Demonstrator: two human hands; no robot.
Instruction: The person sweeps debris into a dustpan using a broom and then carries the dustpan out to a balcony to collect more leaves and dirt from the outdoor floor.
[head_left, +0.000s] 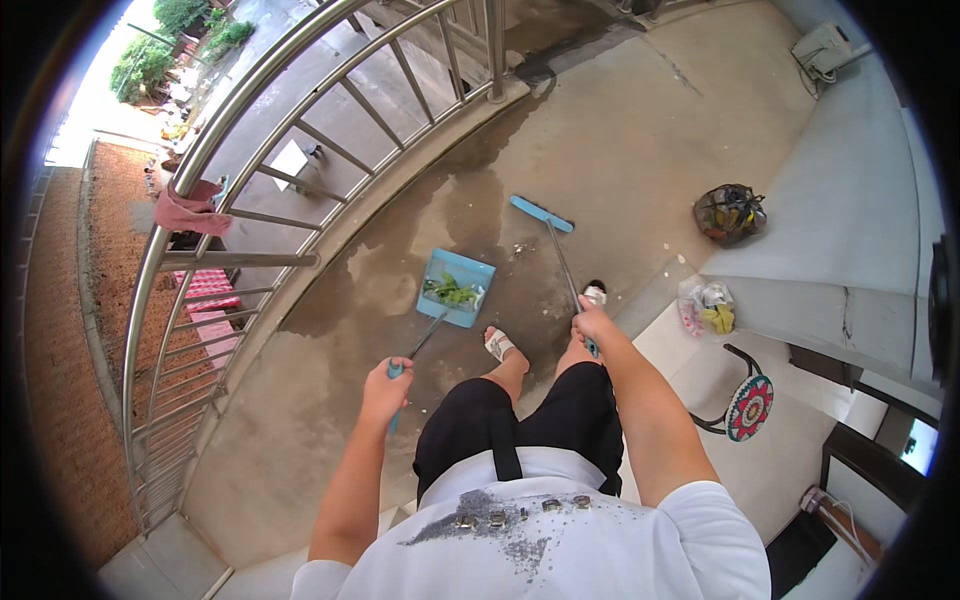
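My left hand grips the handle of a blue long-handled dustpan. Green leaves and other scraps lie in its pan, which is on or just above the wet concrete floor. My right hand is closed around the dark pole of a broom, near the blue end of its handle. The broom's light-blue head is out ahead of my right foot, tilted, with dark bristles along its far side. A small patch of debris lies on the floor between the broom head and the dustpan.
A stainless-steel railing curves along the left, with a pink cloth tied on it. At right are a filled black plastic bag, a clear bag and a stool with a patterned round cover. Wet patches darken the floor.
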